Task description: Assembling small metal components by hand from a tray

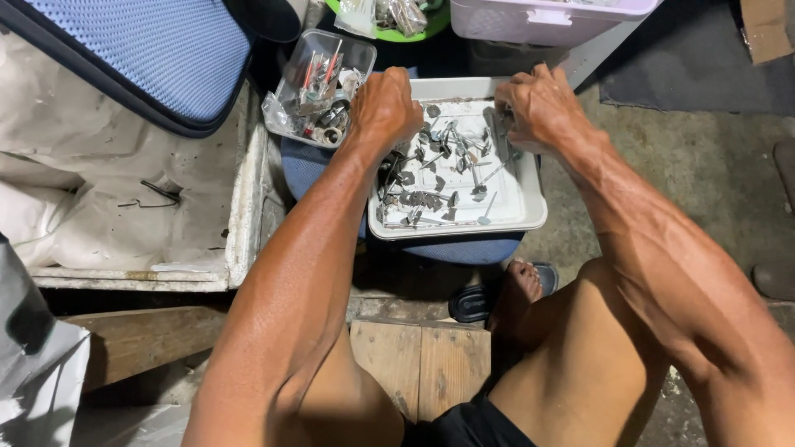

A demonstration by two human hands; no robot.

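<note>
Head view: two hands, one white tray.

a white tray of small metal parts is carried on a round blue stool; beside it, a clear plastic box of metal bits is also borne there.

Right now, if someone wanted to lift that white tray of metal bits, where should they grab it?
Probably by the near rim of the white tray, from the person's side: that edge is bare, while the left hand and right hand crowd the far end over the loose metal pieces.
</note>
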